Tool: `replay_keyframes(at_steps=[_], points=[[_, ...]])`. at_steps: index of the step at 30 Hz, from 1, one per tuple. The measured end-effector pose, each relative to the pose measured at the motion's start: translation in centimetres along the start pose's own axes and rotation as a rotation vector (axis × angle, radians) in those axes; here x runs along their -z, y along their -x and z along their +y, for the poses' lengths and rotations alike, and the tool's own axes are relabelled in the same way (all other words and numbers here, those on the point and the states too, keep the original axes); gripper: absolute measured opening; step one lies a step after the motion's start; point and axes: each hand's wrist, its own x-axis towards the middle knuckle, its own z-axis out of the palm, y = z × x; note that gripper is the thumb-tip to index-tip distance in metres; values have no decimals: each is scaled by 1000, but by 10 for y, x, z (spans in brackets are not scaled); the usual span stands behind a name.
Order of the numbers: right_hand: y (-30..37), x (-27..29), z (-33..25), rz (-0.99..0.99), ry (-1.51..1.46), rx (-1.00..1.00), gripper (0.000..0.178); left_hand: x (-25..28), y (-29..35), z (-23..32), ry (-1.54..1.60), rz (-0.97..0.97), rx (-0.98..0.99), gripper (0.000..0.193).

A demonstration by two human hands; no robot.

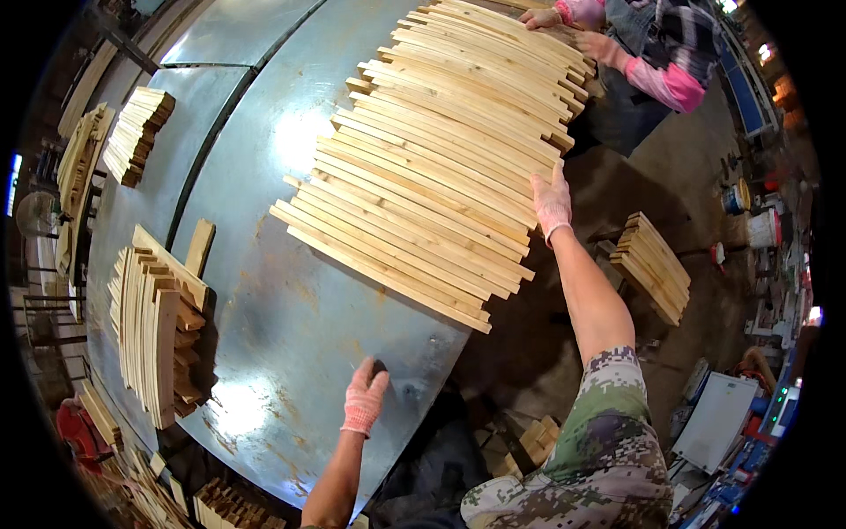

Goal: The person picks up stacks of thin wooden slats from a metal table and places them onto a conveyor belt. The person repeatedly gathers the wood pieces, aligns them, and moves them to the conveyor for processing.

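Camouflage sleeve (599,441), nearest the lens, is covering the upper right arm. Right hand (552,203), gloved, is lying flat with its grip spread wide against the near right edge of the row of wooden slats (432,159), holding nothing. That row is lying side by side across the middle of the metal counter (291,326), running from its near centre toward the far right edge. Left hand (364,398), also gloved, is pressing palm-down on bare counter near the front rim, its grip open and empty, well apart from the slats. A stacked slat pile (154,331) is sitting at the left. Another person's hands (573,26) are touching the row's far end.
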Motion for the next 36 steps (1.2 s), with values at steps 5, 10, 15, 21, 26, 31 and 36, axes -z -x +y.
replay_keyframes(at_steps=[5, 10, 15, 21, 26, 31, 36], points=[[53, 5, 12, -158, -311, 81, 68, -10, -49, 32, -300, 319, -207, 65], [194, 34, 39, -468, -378, 86, 61, 15, -83, 27, -222, 348, -116, 64], [229, 48, -14, -733, 252, 395, 66, 95, -95, -47, -428, 335, -123, 66], [135, -99, -94, -795, 297, 116, 75, 125, -119, 1, -732, 375, -30, 76], [163, -114, -114, -661, 255, 153, 78, 81, -101, 58, 636, 219, 8, 60], [195, -106, -85, -663, 119, 59, 71, 91, -18, 72, 708, 239, -39, 82], [279, -89, -59, -781, -36, 22, 64, 112, 74, 23, 725, 313, -64, 95]])
